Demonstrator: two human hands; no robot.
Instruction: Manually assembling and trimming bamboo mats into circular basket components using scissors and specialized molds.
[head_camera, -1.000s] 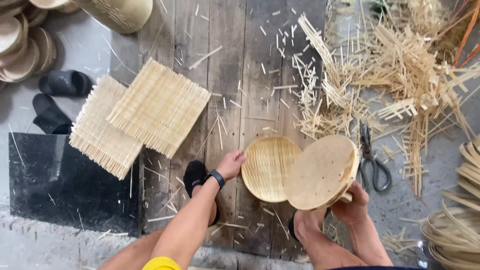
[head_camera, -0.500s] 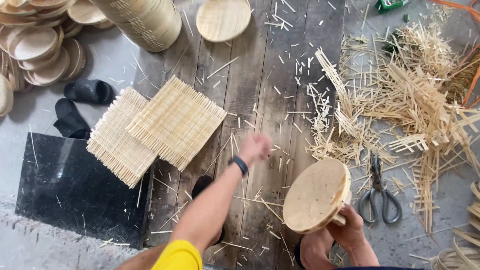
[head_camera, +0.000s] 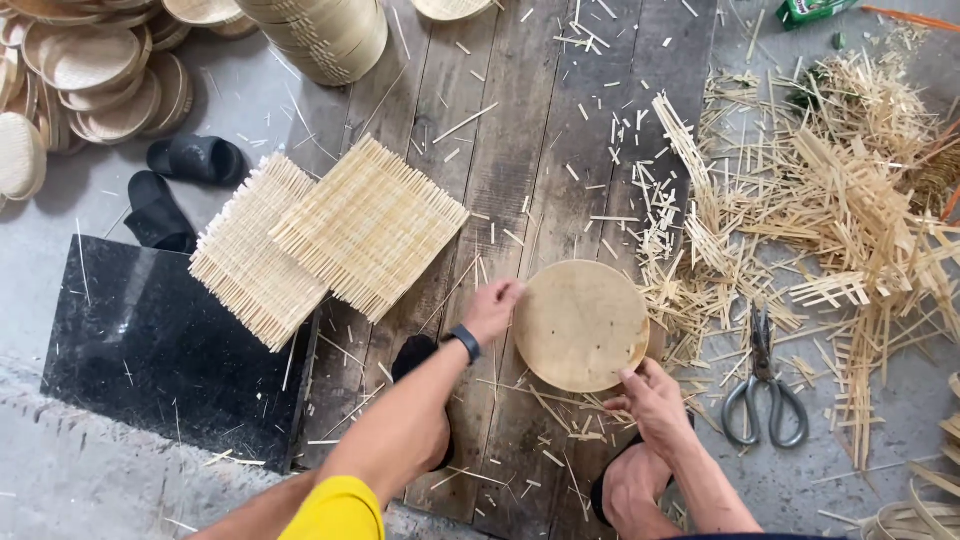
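A round wooden disc (head_camera: 582, 325) lies flat on the dark plank board (head_camera: 520, 150), a little below the middle of the view, and both hands meet it at its rim. The left hand (head_camera: 492, 308) sits at the disc's nine o'clock, fingers curled and pressed against the edge, with a dark wristband (head_camera: 464, 342) just behind it on the forearm. The right hand (head_camera: 652, 402) grips the rim at about five o'clock, thumb on top and the other fingers tucked underneath (how far they reach below cannot be seen). At ten o'clock from the disc, two square woven bamboo mats (head_camera: 330, 235) lie overlapped, the upper one tilted across the lower, whose bottom corner hangs over a black polished stone slab (head_camera: 150, 350). Loose bamboo slivers (head_camera: 620, 180) are scattered over the planks all around the disc, some touching its lower edge. At three o'clock a thick heap of cut bamboo strips (head_camera: 830, 200) spreads over the grey floor, and its nearest strips lie right against the disc's right side. A pair of scissors (head_camera: 764, 395) rests at four o'clock, beside the right hand but apart from it. Far off at eleven o'clock stand a tall stack of woven round trays (head_camera: 330, 35) and piles of shallow bamboo dishes (head_camera: 90, 70), with two black sandals (head_camera: 175, 185) between those and the slab. Another black sandal (head_camera: 415, 355) lies under the left forearm.
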